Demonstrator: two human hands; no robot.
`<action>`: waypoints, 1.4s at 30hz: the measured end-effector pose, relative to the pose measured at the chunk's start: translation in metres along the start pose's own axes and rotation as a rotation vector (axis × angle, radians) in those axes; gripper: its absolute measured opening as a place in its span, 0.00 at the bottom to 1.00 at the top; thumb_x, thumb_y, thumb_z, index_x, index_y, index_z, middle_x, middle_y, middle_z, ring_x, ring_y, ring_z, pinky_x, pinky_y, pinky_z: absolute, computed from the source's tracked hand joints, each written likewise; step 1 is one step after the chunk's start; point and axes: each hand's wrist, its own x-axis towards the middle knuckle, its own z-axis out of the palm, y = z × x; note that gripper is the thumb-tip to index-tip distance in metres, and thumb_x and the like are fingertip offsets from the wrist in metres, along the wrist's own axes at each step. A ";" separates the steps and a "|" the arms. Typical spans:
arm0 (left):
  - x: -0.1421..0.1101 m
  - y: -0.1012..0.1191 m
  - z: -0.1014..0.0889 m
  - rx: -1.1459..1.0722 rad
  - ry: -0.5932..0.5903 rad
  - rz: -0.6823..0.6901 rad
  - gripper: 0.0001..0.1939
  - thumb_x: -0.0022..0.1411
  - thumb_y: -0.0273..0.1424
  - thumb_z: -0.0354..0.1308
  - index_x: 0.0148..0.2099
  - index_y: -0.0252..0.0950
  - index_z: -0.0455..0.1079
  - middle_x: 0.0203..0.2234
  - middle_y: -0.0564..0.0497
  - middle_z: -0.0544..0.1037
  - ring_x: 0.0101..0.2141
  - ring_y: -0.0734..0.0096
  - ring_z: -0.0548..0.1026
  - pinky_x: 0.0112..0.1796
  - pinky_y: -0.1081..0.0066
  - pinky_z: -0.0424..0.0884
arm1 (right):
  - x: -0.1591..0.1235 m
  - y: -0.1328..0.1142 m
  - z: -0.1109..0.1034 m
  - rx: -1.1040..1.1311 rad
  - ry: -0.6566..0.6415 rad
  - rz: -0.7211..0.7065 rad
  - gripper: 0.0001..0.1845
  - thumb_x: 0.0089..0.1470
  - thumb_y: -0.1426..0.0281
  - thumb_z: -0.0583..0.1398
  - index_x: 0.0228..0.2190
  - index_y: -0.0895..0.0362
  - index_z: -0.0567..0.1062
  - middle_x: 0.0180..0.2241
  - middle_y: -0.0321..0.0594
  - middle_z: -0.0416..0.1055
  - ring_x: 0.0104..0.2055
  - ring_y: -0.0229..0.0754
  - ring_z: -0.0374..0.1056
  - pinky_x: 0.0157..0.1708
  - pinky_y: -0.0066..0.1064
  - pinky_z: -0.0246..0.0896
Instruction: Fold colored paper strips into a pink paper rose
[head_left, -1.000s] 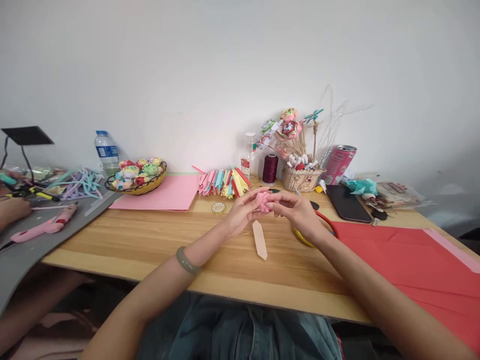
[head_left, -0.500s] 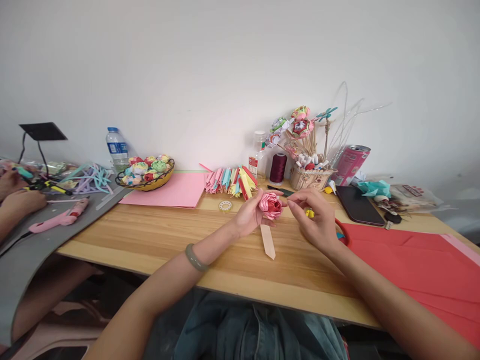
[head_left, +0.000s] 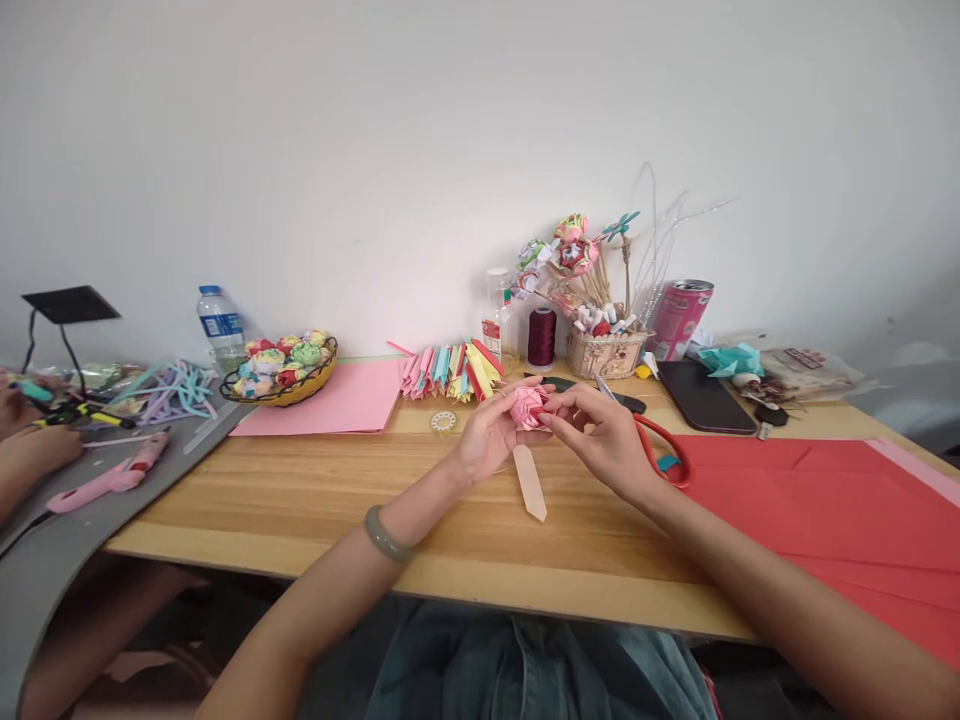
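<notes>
I hold the pink paper flower (head_left: 529, 409) over the middle of the table (head_left: 322, 500), raised above the wood and well back from the near edge. My left hand (head_left: 487, 436) cups it from the left, thumb in front and fingers curled round behind (a light hold, by the look of it). My right hand (head_left: 604, 438) pinches the flower's right side, by its red inner part, between thumb and forefinger; the other fingers are bent. A grey-green bangle (head_left: 387, 534) sits on my left wrist.

Just below the flower, a pale pointed strip (head_left: 530, 487) lies on the wood, aimed at the near edge. Beside my right hand are red-handled scissors (head_left: 685, 462) (my hand hides part of them), and red paper (head_left: 817, 510) spreads over the right end up to the near edge.

Along the far edge, from the left, stand a basket of paper flowers (head_left: 304, 393) partly over pink sheets (head_left: 356, 400), a row of folded paper strips (head_left: 442, 372), a clear bottle (head_left: 496, 330), a dark red spool (head_left: 541, 338), a decorated planter (head_left: 606, 357) full of flower stems, and a pink can (head_left: 681, 320). A black phone (head_left: 705, 398) lies towards the far right corner. Past the left edge, a pink glue gun (head_left: 105, 484) rests on a grey surface (head_left: 82, 535), near another person's hand (head_left: 46, 450).
</notes>
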 end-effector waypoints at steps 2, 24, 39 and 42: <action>0.000 0.000 0.000 0.003 0.009 0.017 0.13 0.59 0.30 0.49 0.46 0.36 0.66 0.47 0.47 0.69 0.39 0.71 0.71 0.40 0.69 0.68 | 0.000 0.001 -0.001 -0.010 0.021 -0.008 0.03 0.51 0.70 0.57 0.30 0.56 0.70 0.28 0.37 0.65 0.26 0.36 0.60 0.24 0.28 0.56; -0.001 -0.006 -0.003 0.393 0.006 0.218 0.15 0.55 0.32 0.54 0.46 0.38 0.65 0.45 0.48 0.67 0.40 0.70 0.67 0.37 0.72 0.66 | 0.008 0.000 -0.005 0.363 -0.143 0.326 0.09 0.47 0.65 0.58 0.23 0.59 0.70 0.24 0.35 0.66 0.26 0.34 0.58 0.25 0.27 0.51; 0.004 -0.007 -0.005 0.267 0.154 0.040 0.19 0.45 0.30 0.64 0.42 0.37 0.68 0.40 0.50 0.71 0.37 0.71 0.70 0.40 0.67 0.67 | 0.010 0.004 -0.010 0.348 -0.115 0.414 0.07 0.43 0.69 0.58 0.24 0.60 0.73 0.23 0.36 0.69 0.25 0.35 0.62 0.28 0.27 0.57; 0.004 -0.008 -0.003 0.282 0.159 0.076 0.20 0.44 0.29 0.64 0.42 0.37 0.67 0.40 0.49 0.71 0.38 0.70 0.69 0.40 0.67 0.67 | 0.010 0.006 -0.009 0.258 -0.118 0.383 0.07 0.45 0.68 0.57 0.24 0.60 0.73 0.22 0.36 0.70 0.24 0.35 0.63 0.27 0.27 0.58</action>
